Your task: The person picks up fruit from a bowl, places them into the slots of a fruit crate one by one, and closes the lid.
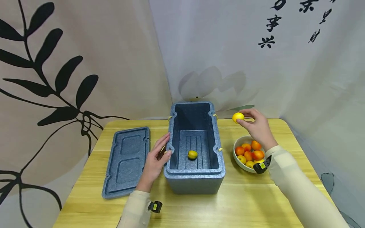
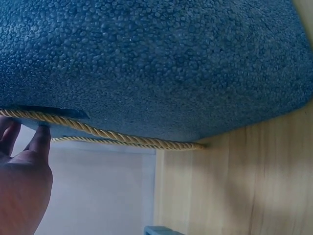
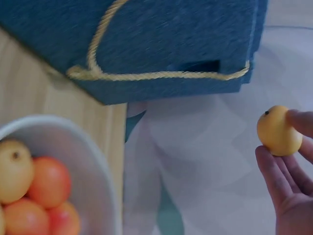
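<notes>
My right hand [image 1: 256, 125] pinches a small, lemon-like yellow fruit [image 1: 238, 117] between thumb and fingertips. In the head view it is up beyond the fruit bowl, to the right of the blue-grey foam box [image 1: 195, 175]. The right wrist view shows the held yellow fruit [image 3: 279, 130] with a dark stem spot. Another yellow fruit [image 1: 192, 155] lies on the ribbed floor of the lidless box. At the box's left side, my left hand [image 1: 155, 160] rests its fingers against the rim. Beside those fingers, a twisted gold rope [image 2: 112, 134] runs along the box wall in the left wrist view.
A pale bowl [image 1: 235, 155] with several orange and yellow fruits stands right of the box, under my right forearm. The box's lid [image 1: 128, 161] lies flat on the wooden table [image 1: 194, 212] to the left. A printed cloth [image 1: 122, 60] hangs behind the table.
</notes>
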